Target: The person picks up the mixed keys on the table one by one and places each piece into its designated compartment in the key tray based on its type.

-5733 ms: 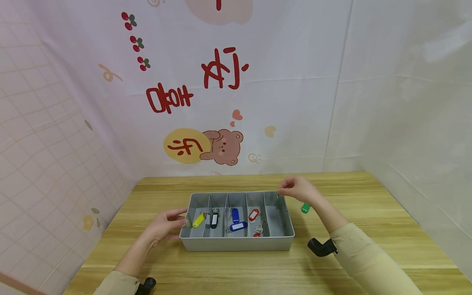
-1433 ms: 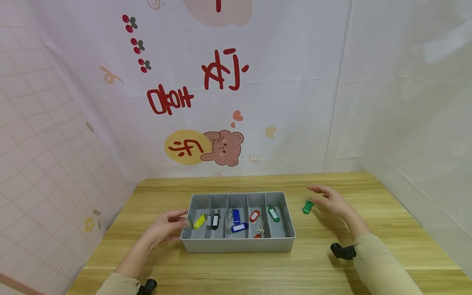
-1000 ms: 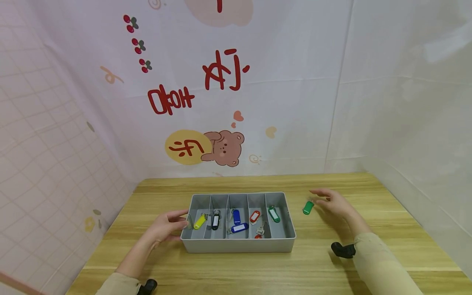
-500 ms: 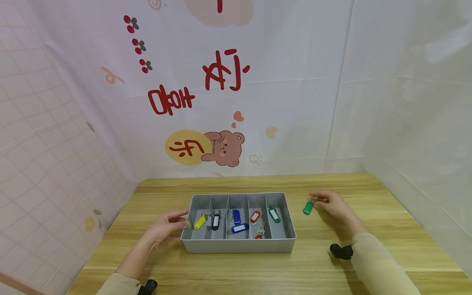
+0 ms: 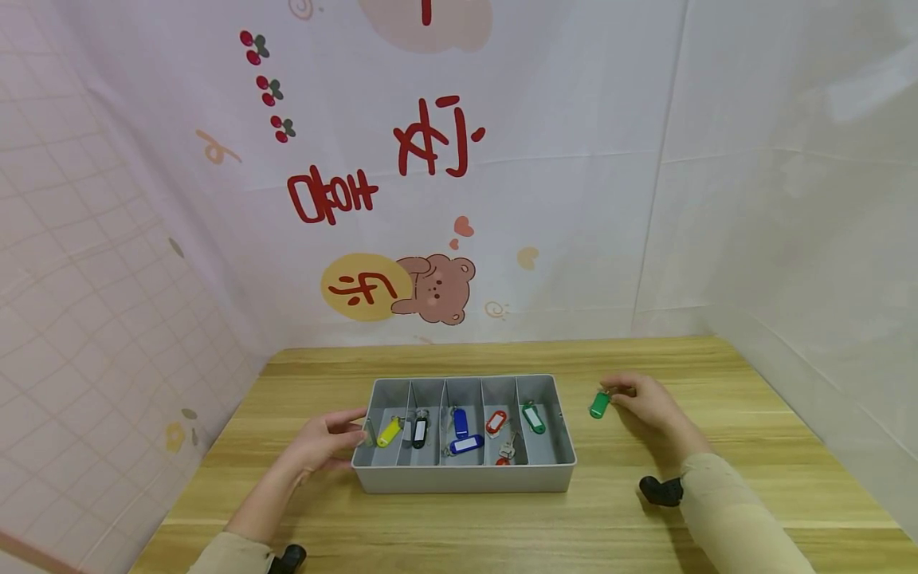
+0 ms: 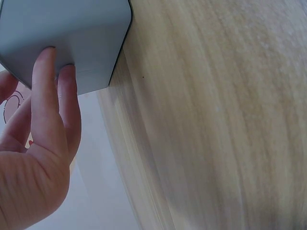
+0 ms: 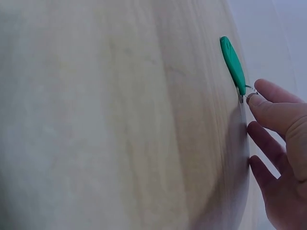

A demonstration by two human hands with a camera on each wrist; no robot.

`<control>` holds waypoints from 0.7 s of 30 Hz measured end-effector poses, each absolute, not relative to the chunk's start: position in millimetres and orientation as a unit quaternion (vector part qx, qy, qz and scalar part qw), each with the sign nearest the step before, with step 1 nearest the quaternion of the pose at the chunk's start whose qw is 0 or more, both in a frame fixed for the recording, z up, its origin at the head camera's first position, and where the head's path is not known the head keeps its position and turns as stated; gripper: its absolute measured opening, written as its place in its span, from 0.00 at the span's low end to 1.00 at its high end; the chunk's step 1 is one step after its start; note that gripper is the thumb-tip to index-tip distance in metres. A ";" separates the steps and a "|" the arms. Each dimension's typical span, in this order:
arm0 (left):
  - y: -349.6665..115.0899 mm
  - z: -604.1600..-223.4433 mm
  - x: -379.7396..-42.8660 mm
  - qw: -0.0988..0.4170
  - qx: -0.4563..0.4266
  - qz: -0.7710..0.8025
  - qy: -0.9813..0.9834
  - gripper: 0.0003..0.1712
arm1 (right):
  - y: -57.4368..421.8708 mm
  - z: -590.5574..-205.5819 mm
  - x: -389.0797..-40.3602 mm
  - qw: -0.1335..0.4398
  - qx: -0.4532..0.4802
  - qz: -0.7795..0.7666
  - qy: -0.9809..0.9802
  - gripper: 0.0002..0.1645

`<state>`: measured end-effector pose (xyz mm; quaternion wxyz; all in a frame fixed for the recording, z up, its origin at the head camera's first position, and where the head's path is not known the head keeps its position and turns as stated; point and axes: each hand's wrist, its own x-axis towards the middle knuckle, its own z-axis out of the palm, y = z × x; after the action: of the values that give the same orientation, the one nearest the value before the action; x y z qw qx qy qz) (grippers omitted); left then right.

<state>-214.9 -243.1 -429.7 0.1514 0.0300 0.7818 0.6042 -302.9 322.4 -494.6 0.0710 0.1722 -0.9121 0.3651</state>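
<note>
A grey tray with five side-by-side compartments sits on the table. My left hand holds its left end; in the left wrist view, fingers lie against the outer wall. Right of the tray, my right hand pinches the metal ring of a green key tag between thumb and forefinger. In the right wrist view the tag tilts out from the fingertips, close to the tabletop. Another green key tag lies in the tray's rightmost compartment.
Left to right, the other compartments hold a yellow tag, a black tag, blue tags and red tags with a key. A printed cloth hangs behind the wooden table.
A green key tag went into the rightmost compartment. The right hand moved right from above the tray, and its fingers closed on the other green tag's ring. The left hand stayed put.
</note>
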 end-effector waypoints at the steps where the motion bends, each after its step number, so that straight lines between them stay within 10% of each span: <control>1: -243.0 -429.7 -215.0 0.151 0.029 0.604 0.782 0.35 | 322.2 -495.1 -303.1 0.073 0.172 0.362 -0.913 0.15; 21: -242.0 -429.5 -213.8 0.143 0.027 0.604 0.783 0.35 | 318.3 -498.5 -301.6 0.094 0.121 0.331 -0.931 0.05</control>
<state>-213.8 -242.0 -429.5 0.1430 0.0269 0.7832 0.6044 -301.6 318.3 -498.5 0.0939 0.1211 -0.9310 0.3313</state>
